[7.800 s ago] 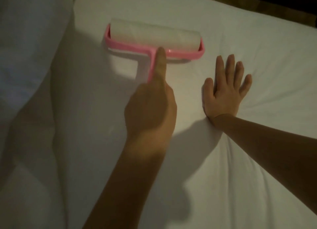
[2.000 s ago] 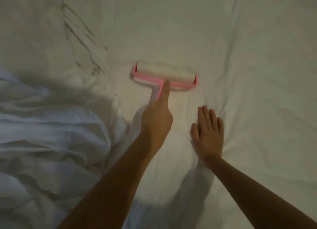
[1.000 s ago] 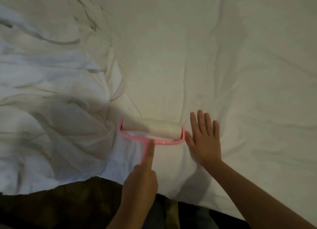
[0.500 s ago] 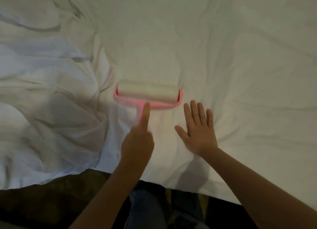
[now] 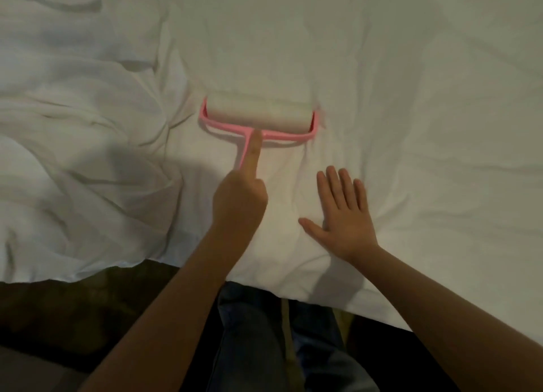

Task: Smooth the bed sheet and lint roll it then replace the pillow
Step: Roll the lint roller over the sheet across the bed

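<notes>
Bedding, left part of the bed: crumpled white duvet-like cloth [image 5: 76, 162] bunched in deep folds, reaching the near edge. Soft and bulky. It would likely drag and catch if the roller ran into it.

Pink plastic lint roller with a white sticky-paper drum [image 5: 258, 117] lies drum-down on the white bed sheet [image 5: 426, 112]. It sits a little in from the near edge, its left end just beside the bunched folds. Judged light and rigid. The drum is tacky, so it will tend to lift loose cloth. The proper hold is the thin pink handle [image 5: 242, 152], not the drum. Left hand [image 5: 239, 203] grips that handle with fingers curled round it. Its index finger [image 5: 254, 150] lies straight along the top toward the crossbar, which should give downward pressure and steering.

Right hand [image 5: 343, 215] is just right of the handle and apart from the roller. It rests palm down with fingers straight and the thumb out, pressing the sheet and holding nothing. Judged to be an anchor, so the thin, soft sheet does not ride up with the drum. Shallow creases radiate round it.

Room: the far and right parts of the sheet lie open with only light wrinkles, so strokes have the most room away from the near edge and rightward. The near edge is close behind both hands, with dark floor [image 5: 58, 312] and the person's jean-clad legs [image 5: 249, 333] below it. Pillow not in view.
</notes>
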`<state>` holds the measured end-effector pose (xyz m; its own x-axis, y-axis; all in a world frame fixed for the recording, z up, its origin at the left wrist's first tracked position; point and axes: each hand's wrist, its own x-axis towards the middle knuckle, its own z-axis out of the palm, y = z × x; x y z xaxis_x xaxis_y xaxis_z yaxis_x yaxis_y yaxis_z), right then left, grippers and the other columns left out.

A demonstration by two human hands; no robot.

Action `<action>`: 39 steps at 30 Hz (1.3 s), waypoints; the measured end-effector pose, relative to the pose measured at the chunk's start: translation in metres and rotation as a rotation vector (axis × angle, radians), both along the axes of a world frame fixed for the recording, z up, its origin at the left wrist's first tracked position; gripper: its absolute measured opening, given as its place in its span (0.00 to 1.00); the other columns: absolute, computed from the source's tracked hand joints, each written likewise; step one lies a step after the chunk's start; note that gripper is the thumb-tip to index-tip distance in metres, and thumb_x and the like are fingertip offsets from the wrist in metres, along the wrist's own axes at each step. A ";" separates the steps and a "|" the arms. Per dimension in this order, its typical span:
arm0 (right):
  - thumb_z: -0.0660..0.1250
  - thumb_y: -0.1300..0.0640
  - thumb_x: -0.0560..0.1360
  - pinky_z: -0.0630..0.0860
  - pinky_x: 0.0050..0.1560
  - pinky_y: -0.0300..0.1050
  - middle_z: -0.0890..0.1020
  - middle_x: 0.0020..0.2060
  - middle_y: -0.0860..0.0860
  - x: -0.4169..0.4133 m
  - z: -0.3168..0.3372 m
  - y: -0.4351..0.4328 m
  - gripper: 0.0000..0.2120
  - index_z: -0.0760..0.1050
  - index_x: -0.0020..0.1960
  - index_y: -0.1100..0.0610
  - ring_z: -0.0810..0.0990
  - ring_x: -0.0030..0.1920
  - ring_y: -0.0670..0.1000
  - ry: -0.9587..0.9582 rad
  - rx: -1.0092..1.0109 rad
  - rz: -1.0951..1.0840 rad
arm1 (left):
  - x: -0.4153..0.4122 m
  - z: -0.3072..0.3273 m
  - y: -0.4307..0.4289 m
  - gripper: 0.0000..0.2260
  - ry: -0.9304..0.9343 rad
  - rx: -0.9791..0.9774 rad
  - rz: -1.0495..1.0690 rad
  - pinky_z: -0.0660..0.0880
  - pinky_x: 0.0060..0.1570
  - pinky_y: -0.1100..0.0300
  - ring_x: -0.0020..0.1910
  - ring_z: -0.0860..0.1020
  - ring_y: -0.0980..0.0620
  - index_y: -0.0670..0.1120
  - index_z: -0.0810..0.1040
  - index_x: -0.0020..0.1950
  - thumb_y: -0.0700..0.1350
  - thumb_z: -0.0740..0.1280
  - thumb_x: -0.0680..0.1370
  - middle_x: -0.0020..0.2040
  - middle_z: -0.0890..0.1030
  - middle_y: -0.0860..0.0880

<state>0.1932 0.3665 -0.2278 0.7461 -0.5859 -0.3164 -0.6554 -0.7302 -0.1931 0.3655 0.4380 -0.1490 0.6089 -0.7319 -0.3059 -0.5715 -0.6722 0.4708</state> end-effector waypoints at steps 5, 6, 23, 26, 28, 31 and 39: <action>0.45 0.33 0.77 0.37 0.73 0.50 0.52 0.75 0.57 -0.022 0.006 0.008 0.39 0.46 0.77 0.59 0.45 0.75 0.56 0.036 0.034 -0.009 | -0.050 0.009 0.070 0.34 0.098 0.172 0.049 0.57 0.22 0.72 0.23 0.59 0.62 0.54 0.51 0.76 0.35 0.63 0.76 0.28 0.59 0.59; 0.44 0.33 0.77 0.38 0.73 0.51 0.54 0.75 0.57 -0.027 0.007 0.009 0.39 0.48 0.77 0.59 0.48 0.75 0.57 0.041 0.037 0.005 | -0.063 0.014 0.093 0.35 0.149 0.251 0.069 0.60 0.24 0.70 0.25 0.61 0.62 0.56 0.48 0.77 0.36 0.62 0.77 0.29 0.59 0.59; 0.41 0.28 0.68 0.19 0.65 0.47 0.31 0.71 0.50 -0.048 0.014 0.013 0.44 0.29 0.72 0.52 0.28 0.71 0.52 0.084 0.171 0.021 | -0.069 0.005 0.058 0.36 0.086 0.138 0.040 0.62 0.22 0.64 0.22 0.62 0.56 0.50 0.48 0.77 0.32 0.60 0.74 0.27 0.69 0.49; 0.47 0.25 0.68 0.21 0.67 0.49 0.36 0.74 0.53 -0.064 0.010 0.015 0.50 0.32 0.75 0.54 0.28 0.73 0.52 0.078 0.147 -0.087 | -0.105 0.016 0.141 0.40 0.181 0.258 0.031 0.59 0.20 0.67 0.21 0.61 0.59 0.59 0.43 0.75 0.35 0.63 0.75 0.24 0.62 0.57; 0.50 0.26 0.69 0.26 0.71 0.50 0.45 0.75 0.57 -0.073 0.010 0.015 0.50 0.38 0.77 0.56 0.34 0.75 0.53 0.085 0.152 -0.102 | -0.119 0.024 0.175 0.38 0.226 0.287 0.030 0.60 0.19 0.67 0.19 0.62 0.59 0.61 0.42 0.75 0.40 0.61 0.74 0.23 0.63 0.58; 0.50 0.26 0.69 0.34 0.72 0.51 0.52 0.74 0.59 -0.079 0.011 0.013 0.49 0.47 0.77 0.59 0.43 0.74 0.56 0.075 0.151 -0.062 | -0.115 0.028 0.179 0.38 0.275 0.311 0.034 0.62 0.20 0.66 0.20 0.65 0.59 0.61 0.43 0.75 0.40 0.60 0.74 0.23 0.65 0.58; 0.48 0.25 0.69 0.28 0.72 0.48 0.48 0.74 0.57 -0.083 0.011 0.013 0.50 0.42 0.77 0.58 0.40 0.74 0.52 0.037 0.170 -0.125 | -0.059 -0.003 0.022 0.34 0.036 0.071 -0.038 0.65 0.22 0.63 0.22 0.63 0.56 0.53 0.50 0.76 0.33 0.58 0.75 0.24 0.63 0.52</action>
<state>0.1107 0.3796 -0.2169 0.6571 -0.6086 -0.4448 -0.7475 -0.6020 -0.2807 0.3069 0.4597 -0.1517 0.5686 -0.7299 -0.3794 -0.5808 -0.6828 0.4432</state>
